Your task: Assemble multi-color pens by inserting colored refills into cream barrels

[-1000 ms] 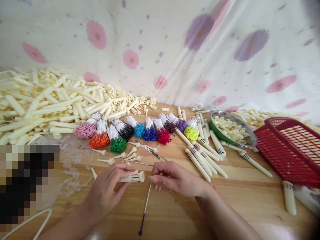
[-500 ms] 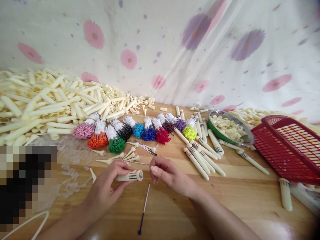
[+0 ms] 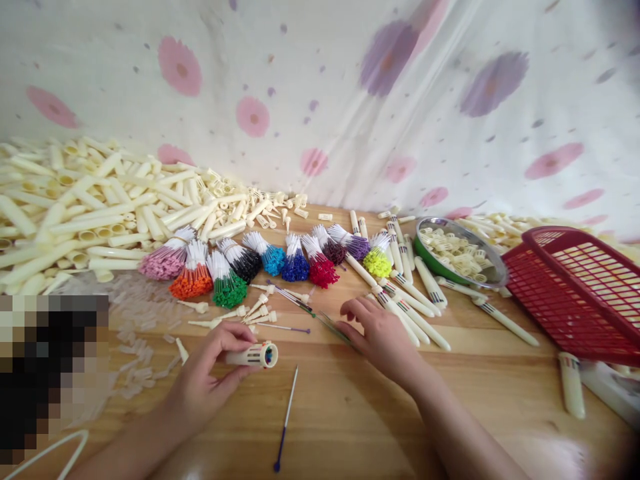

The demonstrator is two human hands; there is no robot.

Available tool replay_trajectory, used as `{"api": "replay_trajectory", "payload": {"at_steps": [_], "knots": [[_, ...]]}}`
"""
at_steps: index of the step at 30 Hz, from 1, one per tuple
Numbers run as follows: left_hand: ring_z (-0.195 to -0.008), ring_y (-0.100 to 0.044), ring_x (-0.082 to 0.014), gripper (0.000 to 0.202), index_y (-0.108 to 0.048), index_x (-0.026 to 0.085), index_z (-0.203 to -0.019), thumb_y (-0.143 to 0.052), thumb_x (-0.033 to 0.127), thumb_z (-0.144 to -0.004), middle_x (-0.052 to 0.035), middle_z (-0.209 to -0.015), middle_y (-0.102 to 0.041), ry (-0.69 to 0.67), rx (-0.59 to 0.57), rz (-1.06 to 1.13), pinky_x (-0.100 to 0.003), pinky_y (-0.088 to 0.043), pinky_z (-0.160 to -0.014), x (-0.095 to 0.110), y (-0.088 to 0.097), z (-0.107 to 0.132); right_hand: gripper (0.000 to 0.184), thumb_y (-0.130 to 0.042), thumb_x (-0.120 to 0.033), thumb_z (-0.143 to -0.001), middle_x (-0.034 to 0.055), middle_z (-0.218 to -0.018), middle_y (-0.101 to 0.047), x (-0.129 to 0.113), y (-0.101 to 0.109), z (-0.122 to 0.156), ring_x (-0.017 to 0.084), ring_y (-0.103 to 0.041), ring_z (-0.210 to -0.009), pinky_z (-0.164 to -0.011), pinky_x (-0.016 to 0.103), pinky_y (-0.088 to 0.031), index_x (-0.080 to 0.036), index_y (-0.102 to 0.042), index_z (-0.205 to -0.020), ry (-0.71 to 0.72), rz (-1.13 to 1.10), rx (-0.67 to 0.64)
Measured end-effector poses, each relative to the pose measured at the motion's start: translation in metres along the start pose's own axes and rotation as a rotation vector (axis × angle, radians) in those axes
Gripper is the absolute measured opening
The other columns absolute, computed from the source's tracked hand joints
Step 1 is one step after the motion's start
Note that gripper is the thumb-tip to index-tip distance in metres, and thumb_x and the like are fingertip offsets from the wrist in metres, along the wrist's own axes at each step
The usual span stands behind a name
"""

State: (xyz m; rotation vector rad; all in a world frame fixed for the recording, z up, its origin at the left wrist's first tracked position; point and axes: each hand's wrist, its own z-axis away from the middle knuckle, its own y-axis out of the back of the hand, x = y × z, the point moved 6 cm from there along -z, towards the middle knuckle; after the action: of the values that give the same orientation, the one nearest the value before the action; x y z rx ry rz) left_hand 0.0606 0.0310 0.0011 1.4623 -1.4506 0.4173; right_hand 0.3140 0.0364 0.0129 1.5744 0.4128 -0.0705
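My left hand [image 3: 213,367] pinches a cream multicolor pen barrel [image 3: 243,357] between thumb and fingers. Its open, slotted end faces right, and coloured refill ends show inside. To the right, my right hand [image 3: 383,340] is low over the table, thumb and fingers apart. Its thumb is at a thin pair of metal tweezers [image 3: 333,327], whose rear part the hand hides. One purple-ended refill [image 3: 286,420] lies in front of me on the wood. Another refill [image 3: 285,327] lies between the hands, near several loose refills [image 3: 295,298] and cream pen tips [image 3: 257,310].
Bundled refills in many colours [image 3: 295,267] stand in a row behind. A large heap of cream barrels [image 3: 100,213] fills the left, with clear small tubes [image 3: 143,353] before it. Right are assembled pens [image 3: 420,320], a green-sided bowl [image 3: 435,267] and a red basket [image 3: 560,313].
My right hand has moved right, away from the barrel to the tweezers, and its fingers have opened. The barrel's end has turned more toward me; the left hand keeps its hold.
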Motion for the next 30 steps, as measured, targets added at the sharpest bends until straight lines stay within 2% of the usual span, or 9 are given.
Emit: {"api": "replay_trajectory", "payload": {"at_steps": [4,7,11,14,17,22,26,30], "knots": [[-0.088,-0.059,-0.0146,0.020,-0.052,0.022,-0.089,-0.061,0.009,-0.078,-0.0020,-0.093,-0.057,0.064,0.011,0.067,-0.023,-0.050,-0.073,-0.004,0.000,-0.001,0.024,-0.065,-0.036,-0.079,0.0068,-0.088,-0.062,0.007,-0.007,0.004,0.022,-0.059,-0.079,-0.068,0.031,-0.044,-0.017,-0.054,-0.090,-0.010,0.121,-0.056],[-0.087,-0.059,-0.0154,0.018,-0.054,0.022,-0.090,-0.062,0.010,-0.079,-0.0030,-0.092,-0.058,0.054,-0.023,0.139,-0.025,-0.050,-0.075,-0.001,0.000,-0.002,0.018,-0.064,-0.031,-0.081,0.0067,-0.087,-0.062,-0.001,-0.022,0.003,0.021,-0.060,-0.079,-0.069,0.030,-0.045,-0.017,-0.054,-0.086,0.032,0.146,-0.095],[-0.090,-0.060,-0.0172,0.019,-0.055,0.024,-0.098,-0.060,0.015,-0.083,-0.0048,-0.095,-0.060,0.021,-0.128,0.260,-0.027,-0.050,-0.076,0.008,-0.003,-0.002,0.007,-0.057,-0.021,-0.085,0.0071,-0.084,-0.063,-0.009,-0.029,-0.002,0.020,-0.060,-0.075,-0.067,0.029,-0.045,-0.017,-0.053,-0.080,0.045,0.158,-0.041],[-0.088,-0.061,-0.0178,0.016,-0.055,0.025,-0.102,-0.055,0.021,-0.087,-0.0058,-0.095,-0.060,0.010,-0.169,0.355,-0.029,-0.051,-0.074,0.012,-0.005,-0.003,0.005,-0.054,-0.015,-0.084,0.0059,-0.078,-0.063,-0.007,-0.019,-0.003,0.019,-0.060,-0.068,-0.060,0.028,-0.044,-0.017,-0.052,-0.081,0.003,0.090,-0.006],[-0.085,-0.061,-0.0173,0.013,-0.054,0.025,-0.102,-0.051,0.023,-0.089,-0.0056,-0.095,-0.060,0.021,-0.181,0.417,-0.030,-0.052,-0.074,0.013,-0.006,-0.005,0.004,-0.050,-0.015,-0.087,0.0033,-0.074,-0.065,-0.010,-0.003,-0.001,0.017,-0.061,-0.063,-0.056,0.026,-0.043,-0.018,-0.051,-0.085,-0.003,-0.089,0.031],[-0.081,-0.062,-0.0175,0.008,-0.054,0.024,-0.095,-0.055,0.023,-0.087,-0.0048,-0.091,-0.058,0.081,-0.108,0.445,-0.031,-0.051,-0.071,0.005,-0.004,-0.006,0.010,-0.051,-0.021,-0.089,0.0048,-0.085,-0.066,-0.043,0.030,0.007,0.015,-0.062,-0.075,-0.065,0.025,-0.048,-0.018,-0.056,-0.097,0.186,-0.367,0.151],[-0.078,-0.062,-0.0169,0.007,-0.054,0.023,-0.089,-0.059,0.023,-0.084,-0.0045,-0.091,-0.057,0.132,-0.013,0.437,-0.029,-0.051,-0.067,-0.005,-0.001,-0.002,0.009,-0.053,-0.020,-0.089,0.0048,-0.083,-0.065,-0.074,0.045,0.011,0.014,-0.061,-0.075,-0.063,0.024,-0.047,-0.016,-0.059,-0.094,0.338,-0.427,0.172],[-0.075,-0.062,-0.0159,0.012,-0.054,0.022,-0.085,-0.064,0.018,-0.079,-0.0040,-0.090,-0.057,0.149,0.046,0.420,-0.028,-0.051,-0.066,-0.009,0.001,-0.001,0.005,-0.055,-0.017,-0.088,0.0042,-0.079,-0.065,-0.097,0.052,0.012,0.014,-0.058,-0.072,-0.063,0.024,-0.045,-0.015,-0.060,-0.089,0.460,-0.418,0.204]]}}
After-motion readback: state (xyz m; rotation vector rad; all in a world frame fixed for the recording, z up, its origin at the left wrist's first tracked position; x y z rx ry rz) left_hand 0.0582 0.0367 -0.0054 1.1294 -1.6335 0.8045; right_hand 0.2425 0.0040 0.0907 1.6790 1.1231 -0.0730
